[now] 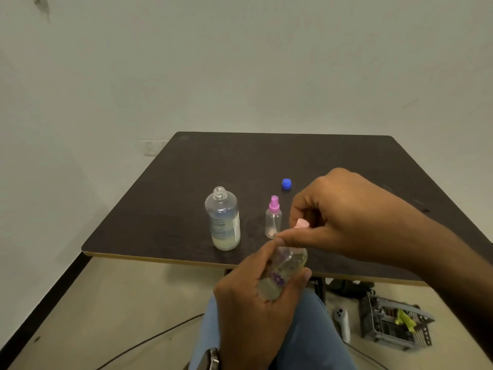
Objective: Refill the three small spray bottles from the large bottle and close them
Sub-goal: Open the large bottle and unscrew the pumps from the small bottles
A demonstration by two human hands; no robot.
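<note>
At the left of the dark table (186, 169) we see the large bottle (223, 220) standing upright and uncapped, with pale liquid low inside. Our left hand (253, 303) wraps its fingers round 1 small spray bottle (282, 273), held tilted above the table's near edge. Just beyond it a second small spray bottle with a purple spray top (273, 217) stands upright on the table. Our right hand (344, 217) pinches the pink spray top (302, 223) at the held bottle's neck. The blue cap (286, 184) lies farther back.
</note>
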